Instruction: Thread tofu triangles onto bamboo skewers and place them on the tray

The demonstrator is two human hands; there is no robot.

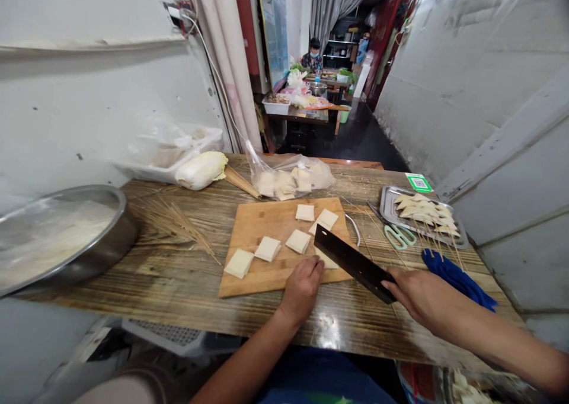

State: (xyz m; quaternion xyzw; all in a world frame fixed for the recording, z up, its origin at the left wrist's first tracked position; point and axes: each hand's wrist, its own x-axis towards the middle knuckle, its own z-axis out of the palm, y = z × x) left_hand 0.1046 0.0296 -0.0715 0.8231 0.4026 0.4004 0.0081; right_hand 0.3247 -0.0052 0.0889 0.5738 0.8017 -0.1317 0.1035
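My right hand (pixel 411 294) is wrapped around the handle end of a dark cleaver (pixel 351 262). Its blade slants up and left over the wooden cutting board (pixel 262 214). Under the blade lies a pale square stack of tofu sheets (pixel 326 258), partly hidden by it. With curled fingers, my left hand (pixel 303 288) holds the left edge of that stack at the board's front. Several more square tofu sheet stacks (pixel 267 248) are spread over the board, one of them (pixel 298 241) just behind my left hand.
Left are loose bamboo skewers (pixel 178 217), a cabbage (pixel 202 170) and a large metal basin (pixel 120 220). Behind the board lies a plastic bag (pixel 288 179) of tofu pieces. At right are scissors (pixel 400 236), a metal tray (pixel 386 199) with skewered pieces and a blue cloth (pixel 460 279). A person (pixel 313 57) sits far back.
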